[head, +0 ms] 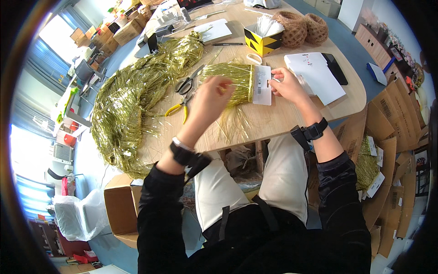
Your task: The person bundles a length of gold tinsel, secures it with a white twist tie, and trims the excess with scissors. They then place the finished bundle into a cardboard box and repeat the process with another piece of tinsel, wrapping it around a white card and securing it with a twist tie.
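A bundle of gold tinsel fringe (pixel 236 77) lies on the table with a white header card (pixel 262 92) at its right end. The card bears print and a barcode. My right hand (pixel 289 85) has its fingertips on the card's right edge. My left hand (pixel 216 94) is over the fringe, slightly blurred, its fingers curled and partly hidden. A pair of scissors (pixel 185 85) and yellow-handled pliers (pixel 175 109) lie just left of it. A large heap of gold tinsel (pixel 128 89) covers the table's left side.
A yellow-and-black box (pixel 260 42) holds white strips beside two rolls of brown mesh (pixel 291 29). White cards (pixel 313 73) and a black phone (pixel 335 70) lie to the right. Cardboard boxes (pixel 393 113) stand right of the table (pixel 349 99); an open carton (pixel 118 205) is below left.
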